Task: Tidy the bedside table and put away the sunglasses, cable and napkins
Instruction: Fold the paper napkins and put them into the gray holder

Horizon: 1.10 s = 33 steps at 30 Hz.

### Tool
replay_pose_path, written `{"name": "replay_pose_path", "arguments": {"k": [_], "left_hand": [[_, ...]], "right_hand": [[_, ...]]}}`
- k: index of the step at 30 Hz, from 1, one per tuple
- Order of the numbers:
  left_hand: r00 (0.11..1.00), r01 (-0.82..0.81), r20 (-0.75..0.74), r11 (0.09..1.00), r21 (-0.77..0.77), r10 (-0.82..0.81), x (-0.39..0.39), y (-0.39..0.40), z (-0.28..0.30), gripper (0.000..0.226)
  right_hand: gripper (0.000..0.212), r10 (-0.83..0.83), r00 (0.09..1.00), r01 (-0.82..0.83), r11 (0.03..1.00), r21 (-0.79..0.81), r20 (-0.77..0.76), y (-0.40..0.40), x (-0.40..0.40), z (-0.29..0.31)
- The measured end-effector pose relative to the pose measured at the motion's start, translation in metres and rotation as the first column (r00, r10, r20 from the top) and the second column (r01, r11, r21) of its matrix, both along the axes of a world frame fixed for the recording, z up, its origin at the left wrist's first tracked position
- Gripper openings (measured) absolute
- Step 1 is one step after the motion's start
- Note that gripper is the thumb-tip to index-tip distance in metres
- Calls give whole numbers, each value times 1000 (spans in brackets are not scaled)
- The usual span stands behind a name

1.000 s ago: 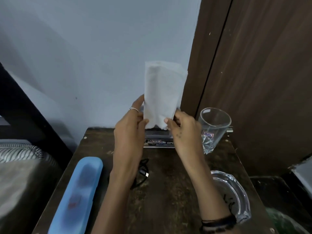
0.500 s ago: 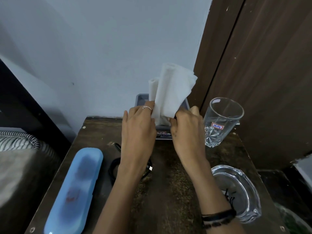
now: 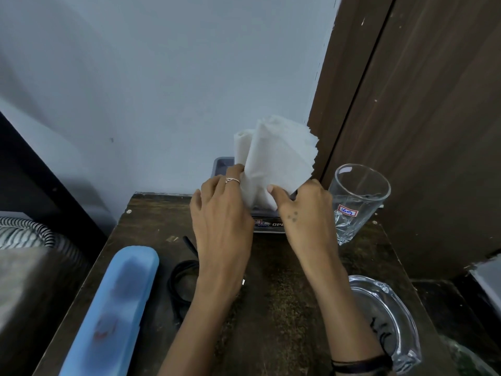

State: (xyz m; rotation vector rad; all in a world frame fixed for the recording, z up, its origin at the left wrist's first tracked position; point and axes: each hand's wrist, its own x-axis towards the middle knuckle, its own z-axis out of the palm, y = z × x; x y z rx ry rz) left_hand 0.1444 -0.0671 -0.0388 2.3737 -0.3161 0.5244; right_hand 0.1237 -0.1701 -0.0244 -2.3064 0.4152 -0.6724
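A bunch of white napkins [image 3: 279,158] stands upright in a grey holder [image 3: 221,165] at the back of the dark wooden bedside table [image 3: 271,308]. My left hand [image 3: 222,221] presses the napkins from the left, fingers on their lower edge. My right hand [image 3: 306,213] pinches them from the right, its thumb on the front sheet. A coiled black cable [image 3: 181,280] lies on the table under my left wrist, partly hidden. A long blue case [image 3: 116,308] lies along the table's left side. No sunglasses are visible.
A clear drinking glass [image 3: 357,199] with a red-edged sticker stands right of the holder. A glass ashtray [image 3: 390,321] sits at the table's right front. A brown wooden door fills the right; a bed with striped fabric [image 3: 24,237] is at the left.
The napkins have come down from mid-air into the holder at the back of the table, and both hands followed them forward. The view has tilted slightly.
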Motion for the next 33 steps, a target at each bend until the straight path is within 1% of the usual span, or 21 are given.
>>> {"name": "replay_pose_path", "arguments": {"k": [2, 4, 6, 8, 9, 11, 12, 14, 15, 16, 17, 20, 22, 24, 26, 28, 29, 31, 33], "left_hand": [[1000, -5, 18, 998, -69, 7, 0, 2, 1, 47], [998, -28, 55, 997, -78, 33, 2, 6, 1, 35], [997, -62, 42, 997, -36, 63, 4, 8, -1, 23], [998, -70, 0, 997, 16, 70, 5, 9, -3, 18], [998, -69, -11, 997, 34, 69, 6, 10, -4, 18], [998, -62, -7, 998, 30, 62, 7, 11, -4, 21], [998, -57, -6, 998, -4, 57, 7, 12, -2, 23], [999, -49, 2, 993, -106, 49, 7, 13, 2, 24], [999, -46, 11, 989, -142, 48, 7, 14, 4, 22], [999, -44, 18, 987, -156, 48, 8, 15, 4, 20], [999, -45, 19, 988, -148, 49, 8, 15, 4, 18], [999, -53, 2, 995, -81, 53, 10, 15, -1, 15], [999, -54, 5, 997, -52, 54, 9, 15, -2, 14], [999, -41, -8, 995, -94, 41, 8, 15, 1, 20], [999, -24, -30, 985, -171, 19, 7, 15, 4, 27], [1000, -15, -12, 984, -176, 13, 8, 16, 5, 24], [1000, -20, -5, 986, -163, 19, 8, 17, 4, 20], [999, -42, -15, 989, -140, 40, 9, 17, 2, 15], [998, -54, -21, 993, -107, 52, 9, 17, 1, 15]], "right_hand": [[34, 1, 1000, 0, 999, -54, 5, 0, -1, 0], [35, -12, 1000, 15, 990, -140, 20, 2, -2, -1], [29, -11, 996, 28, 979, -203, 83, 6, -3, -2], [19, 17, 990, 18, 969, -246, 141, 10, -3, -4], [16, 36, 990, 1, 967, -255, 138, 11, -3, -4], [16, 67, 996, -53, 977, -205, 63, 9, -3, -3], [17, 78, 996, -72, 989, -131, 39, 7, -2, -2], [20, 73, 995, -76, 996, 46, 64, 2, -1, 2], [22, 64, 993, -72, 994, 87, 96, 1, -1, 3], [22, 51, 992, -60, 995, 76, 115, 1, -1, 3], [20, 36, 993, -40, 999, 32, 116, 2, -1, 1], [17, -7, 997, 18, 990, -141, 76, 4, -3, -5], [19, -7, 998, 20, 980, -198, 69, 3, -5, -6], [21, -2, 998, 13, 982, -188, 59, 3, -5, -4], [20, 23, 997, -19, 998, -53, 79, 3, -5, -3], [19, 28, 990, -36, 998, 58, 138, 3, -4, -5], [19, 18, 989, -25, 999, 44, 150, 4, -3, -6], [22, -5, 994, 12, 998, -57, 113, 4, -2, -8], [27, -28, 997, 37, 992, -122, 78, 3, -3, -7]]}}
